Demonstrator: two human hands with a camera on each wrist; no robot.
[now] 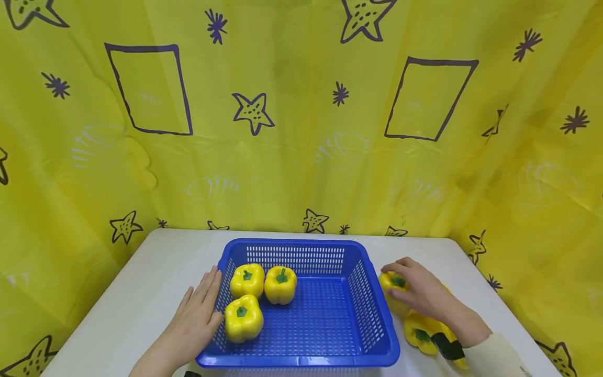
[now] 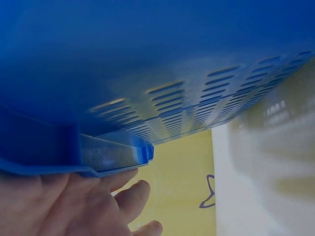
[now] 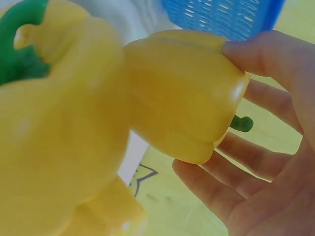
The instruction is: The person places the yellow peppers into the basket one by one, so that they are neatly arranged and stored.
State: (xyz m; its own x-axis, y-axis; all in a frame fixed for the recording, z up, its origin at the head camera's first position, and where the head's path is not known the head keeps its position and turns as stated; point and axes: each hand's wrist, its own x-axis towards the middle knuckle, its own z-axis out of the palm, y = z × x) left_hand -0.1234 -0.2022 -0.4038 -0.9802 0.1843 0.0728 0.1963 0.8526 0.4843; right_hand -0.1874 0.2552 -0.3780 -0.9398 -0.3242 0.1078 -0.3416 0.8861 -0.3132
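Observation:
A blue slotted basket (image 1: 368, 293) stands on a white table (image 1: 151, 283). Three yellow peppers (image 1: 247, 280) (image 1: 280, 284) (image 1: 243, 318) sit in its left half. My left hand (image 1: 198, 314) lies flat against the basket's left wall with straight fingers; in the left wrist view the hand (image 2: 88, 201) sits under the basket's rim (image 2: 113, 157). Right of the basket, my right hand (image 1: 419, 288) curls over another yellow pepper (image 1: 387, 280). In the right wrist view the thumb (image 3: 266, 54) and fingers (image 3: 236, 162) wrap that pepper (image 3: 182, 93).
Another yellow pepper (image 1: 419, 332) lies on the table just nearer than my right hand, and fills the left of the right wrist view (image 3: 59, 123). A yellow curtain (image 1: 301, 131) with stars hangs behind and beside the table. The basket's right half holds nothing.

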